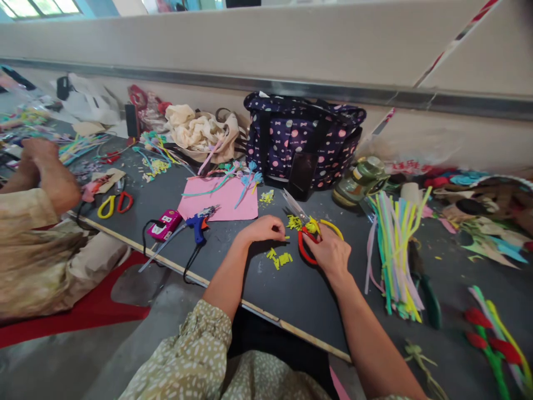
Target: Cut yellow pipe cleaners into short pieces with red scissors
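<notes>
your right hand is clamped on red-and-yellow-handled scissors; your left hand pinches a yellow-green snippet near cut pieces on the dark tabletop. you seem mid-snipping; another cut would call for turning the blades toward that pinch.

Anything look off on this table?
Mainly the long stick behind the blue glue gun: its end pokes past the table's front edge, where it could get snagged. Yellow-green pieces lie loose near the left hand, but with scissors in the right hand, that seems ordinary.
</notes>
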A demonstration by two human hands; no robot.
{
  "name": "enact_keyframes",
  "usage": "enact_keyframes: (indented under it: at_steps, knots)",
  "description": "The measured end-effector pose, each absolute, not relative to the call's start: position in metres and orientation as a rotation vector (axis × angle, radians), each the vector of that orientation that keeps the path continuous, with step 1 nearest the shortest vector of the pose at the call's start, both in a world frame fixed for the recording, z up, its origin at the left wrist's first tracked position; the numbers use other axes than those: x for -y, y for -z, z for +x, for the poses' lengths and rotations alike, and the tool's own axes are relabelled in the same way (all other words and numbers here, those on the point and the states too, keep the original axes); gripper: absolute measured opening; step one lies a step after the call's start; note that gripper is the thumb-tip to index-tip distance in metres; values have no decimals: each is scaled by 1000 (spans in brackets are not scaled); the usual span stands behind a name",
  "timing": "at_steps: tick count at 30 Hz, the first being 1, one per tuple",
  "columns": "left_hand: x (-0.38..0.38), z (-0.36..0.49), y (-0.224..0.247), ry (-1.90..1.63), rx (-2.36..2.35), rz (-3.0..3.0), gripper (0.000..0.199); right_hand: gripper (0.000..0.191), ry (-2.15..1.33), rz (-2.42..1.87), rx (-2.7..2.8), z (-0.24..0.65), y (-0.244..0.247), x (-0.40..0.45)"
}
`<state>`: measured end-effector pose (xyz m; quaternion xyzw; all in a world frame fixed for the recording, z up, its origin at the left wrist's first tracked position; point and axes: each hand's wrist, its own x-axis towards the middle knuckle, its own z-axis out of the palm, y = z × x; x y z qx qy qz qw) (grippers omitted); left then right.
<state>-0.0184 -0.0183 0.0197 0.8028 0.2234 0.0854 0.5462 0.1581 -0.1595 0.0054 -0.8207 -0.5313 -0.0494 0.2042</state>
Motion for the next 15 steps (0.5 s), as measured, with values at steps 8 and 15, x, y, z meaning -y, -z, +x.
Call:
enact_keyframes:
  at_steps: [8, 15]
  knots:
    - [1, -20, -7, -824, -839, 1317, 26, 39, 35, -2218, 1451, 154, -9, 161]
    - [-7, -18, 2, -967, -874, 929, 37, 40, -77, -2204, 1439, 148, -1, 160]
